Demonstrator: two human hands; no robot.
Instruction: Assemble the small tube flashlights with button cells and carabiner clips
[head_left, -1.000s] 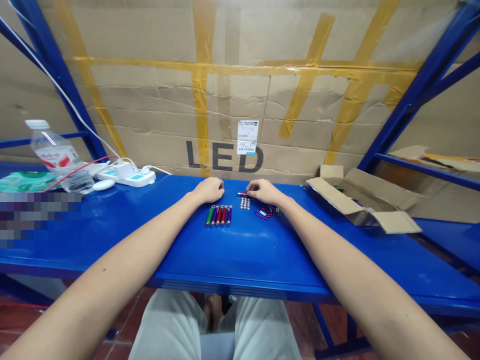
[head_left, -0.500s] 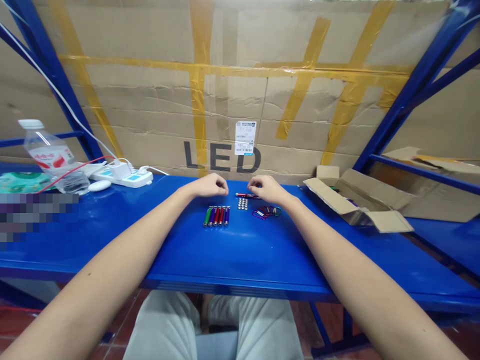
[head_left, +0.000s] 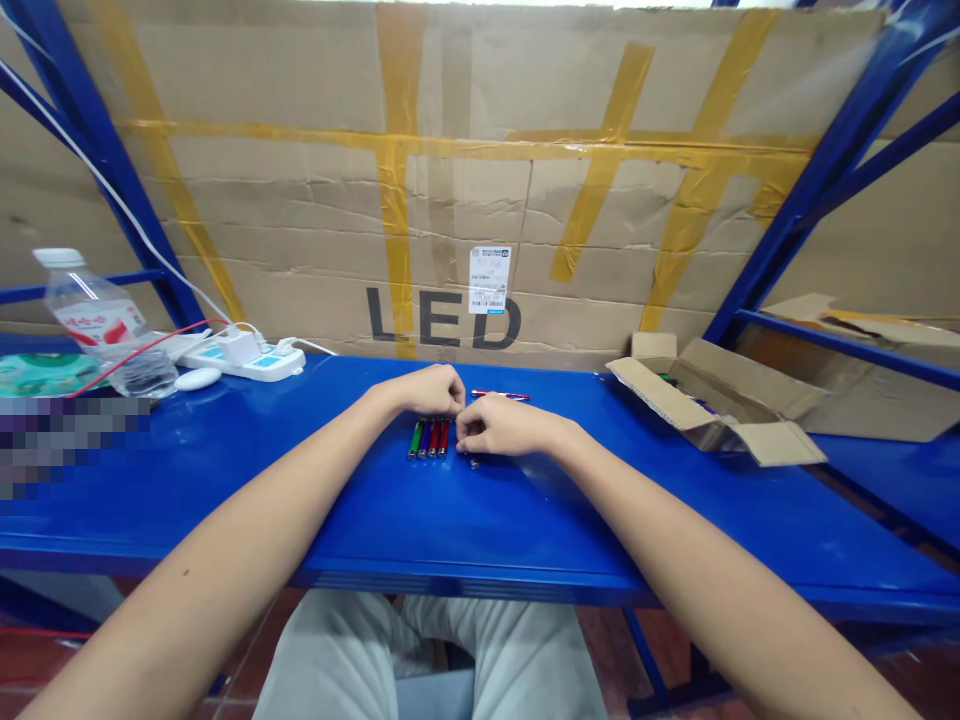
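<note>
A row of small metal tubes (head_left: 433, 440) in green, purple and red, like mini torches, lies on the blue table (head_left: 360, 505). My left hand (head_left: 436, 390) is closed just above the row's upper right end, fingers bent down. Close beside it, my right hand (head_left: 495, 425) is closed at the row's right end; what its fingertips pinch is hidden. A small silver piece (head_left: 474, 463) shows below my right hand. Behind that hand lies a separate red tube (head_left: 499, 394). The carabiners and silver button cells are covered by my right hand.
An open cardboard box (head_left: 712, 395) with small items inside stands at the right. At the left are a plastic bottle (head_left: 112, 330), a white power strip (head_left: 247, 355) and a white oval object (head_left: 197, 379). A large taped carton (head_left: 315, 220) walls off the back.
Both hands have moved toward me and closer together. My right hand has left the red tube and come to the row's right end. The rightmost purple tube no longer shows.
</note>
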